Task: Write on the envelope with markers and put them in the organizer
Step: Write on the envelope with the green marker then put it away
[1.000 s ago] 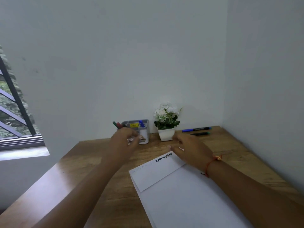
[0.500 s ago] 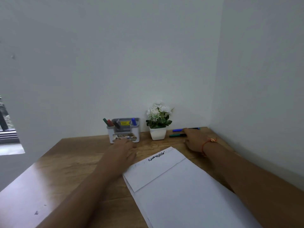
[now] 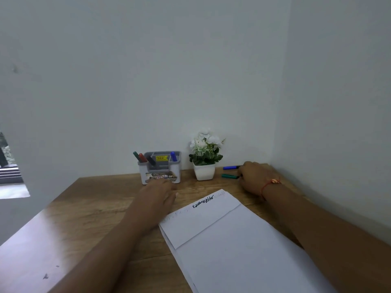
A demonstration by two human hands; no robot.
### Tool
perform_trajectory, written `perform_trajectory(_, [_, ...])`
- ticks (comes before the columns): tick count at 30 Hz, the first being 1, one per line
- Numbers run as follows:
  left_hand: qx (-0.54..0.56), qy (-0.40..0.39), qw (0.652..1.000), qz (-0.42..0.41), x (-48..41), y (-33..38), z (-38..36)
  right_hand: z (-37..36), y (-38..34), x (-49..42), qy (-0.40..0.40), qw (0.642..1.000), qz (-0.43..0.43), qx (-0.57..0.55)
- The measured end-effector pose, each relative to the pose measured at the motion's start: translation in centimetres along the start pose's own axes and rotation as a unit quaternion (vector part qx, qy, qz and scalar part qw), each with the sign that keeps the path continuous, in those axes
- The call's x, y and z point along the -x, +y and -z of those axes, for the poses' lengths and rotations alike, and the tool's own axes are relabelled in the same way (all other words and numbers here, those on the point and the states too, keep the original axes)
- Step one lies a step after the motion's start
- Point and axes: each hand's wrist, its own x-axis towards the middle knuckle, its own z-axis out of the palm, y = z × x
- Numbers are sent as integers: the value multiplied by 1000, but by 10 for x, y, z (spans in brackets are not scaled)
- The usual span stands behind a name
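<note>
The white envelope (image 3: 230, 240) lies on the wooden desk (image 3: 88, 208), flap open, with black scribbled writing along the flap's far edge. A grey-and-white organizer (image 3: 160, 168) stands at the wall and holds green, red, black and blue markers. A blue marker (image 3: 231, 167) and a green marker (image 3: 229, 176) lie right of the plant. My right hand (image 3: 255, 176) covers their right ends, its fingers curled onto the green one, which still lies on the desk. My left hand (image 3: 161, 193) rests palm down in front of the organizer, holding nothing.
A small white pot of white flowers (image 3: 204, 159) stands between the organizer and the loose markers. White walls close the desk at the back and the right. A window edge (image 3: 10, 166) shows at far left.
My right hand moved from over the envelope's flap to the two markers in the far right corner. My left hand dropped from the organizer's front onto the desk. The camera turned right.
</note>
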Motion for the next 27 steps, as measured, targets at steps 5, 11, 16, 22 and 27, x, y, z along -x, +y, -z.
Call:
perform_trajectory(5, [66,39,997,26,2,8,8,38,-26,18,26,988,63,-139])
perform_trajectory(11, [243,75,963,93,8,15,15,73,-84,66,91,941,149,-288])
perform_trajectory(16, [343,76,934,63,11,30,18,52,-108,79,97,932,189,-294])
perform_trajectory(22, [371,43,925,61,7,31,12,42,-108,82,90,929,184,-307])
perform_trajectory(27, [379,36,923,53,7,31,10,39,-110,85,88,925,189,-317])
